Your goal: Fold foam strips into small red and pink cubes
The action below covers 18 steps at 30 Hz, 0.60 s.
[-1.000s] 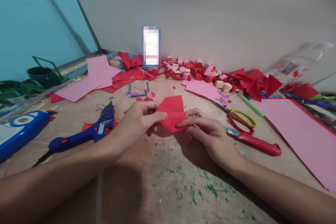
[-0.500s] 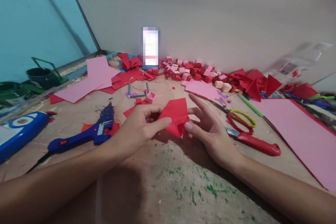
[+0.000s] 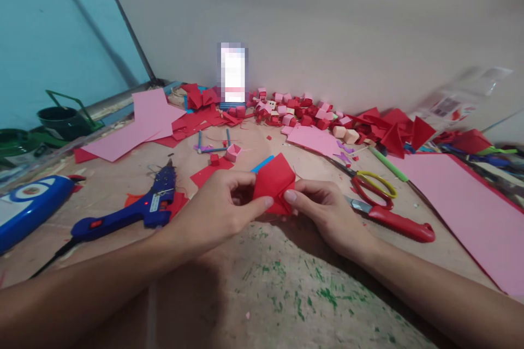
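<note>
A folded piece of red paper (image 3: pixel 275 177) is held up over the table between both hands. My left hand (image 3: pixel 229 202) pinches its left side, thumb on the near face and fingers behind. My right hand (image 3: pixel 327 210) grips the lower right corner between thumb and fingers, where a crease shows. Behind the paper's upper left edge, part of a blue stick-like thing (image 3: pixel 262 164) shows on the table. Close beyond my left hand lie a flat red sheet (image 3: pixel 207 173), a tiny red paper box (image 3: pixel 214 160) and an open pink paper box (image 3: pixel 233 152).
A blue glue gun (image 3: pixel 155 202) lies left, beside a blue-and-white tool (image 3: pixel 35 207). Scissors (image 3: pixel 374 188) and a red-handled cutter (image 3: pixel 403 223) lie right, near large pink sheets (image 3: pixel 470 212). Small red and pink paper boxes (image 3: pixel 295 109) are heaped along the wall, by a lit phone (image 3: pixel 234 73).
My right fingers, spread before, have closed on the paper's right corner. The paper has turned so a corner points up, and the blue thing behind it has come into view.
</note>
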Available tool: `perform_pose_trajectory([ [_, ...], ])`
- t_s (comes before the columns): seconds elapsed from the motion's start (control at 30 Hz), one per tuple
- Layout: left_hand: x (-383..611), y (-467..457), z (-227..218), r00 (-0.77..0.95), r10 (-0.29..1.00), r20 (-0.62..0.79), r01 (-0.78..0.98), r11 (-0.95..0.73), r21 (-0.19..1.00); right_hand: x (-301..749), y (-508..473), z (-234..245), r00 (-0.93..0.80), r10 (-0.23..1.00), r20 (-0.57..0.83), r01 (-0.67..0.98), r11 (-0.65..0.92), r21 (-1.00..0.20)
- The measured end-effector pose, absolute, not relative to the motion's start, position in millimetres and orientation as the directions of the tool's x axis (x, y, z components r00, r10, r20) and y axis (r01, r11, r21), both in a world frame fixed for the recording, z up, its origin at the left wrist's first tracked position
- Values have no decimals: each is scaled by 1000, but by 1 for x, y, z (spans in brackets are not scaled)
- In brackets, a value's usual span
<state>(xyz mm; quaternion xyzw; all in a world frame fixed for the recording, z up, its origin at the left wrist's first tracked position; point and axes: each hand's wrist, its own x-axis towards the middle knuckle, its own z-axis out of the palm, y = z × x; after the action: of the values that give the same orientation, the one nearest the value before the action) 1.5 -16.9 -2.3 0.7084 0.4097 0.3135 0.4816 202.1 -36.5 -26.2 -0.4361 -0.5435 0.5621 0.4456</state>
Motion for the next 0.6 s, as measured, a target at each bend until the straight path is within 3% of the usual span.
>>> perform_pose_trajectory([
  [0.6,1,-18,-14,448,894,3,369,-189,910,202,-38,-30,-162,987,2,114,21,-993],
])
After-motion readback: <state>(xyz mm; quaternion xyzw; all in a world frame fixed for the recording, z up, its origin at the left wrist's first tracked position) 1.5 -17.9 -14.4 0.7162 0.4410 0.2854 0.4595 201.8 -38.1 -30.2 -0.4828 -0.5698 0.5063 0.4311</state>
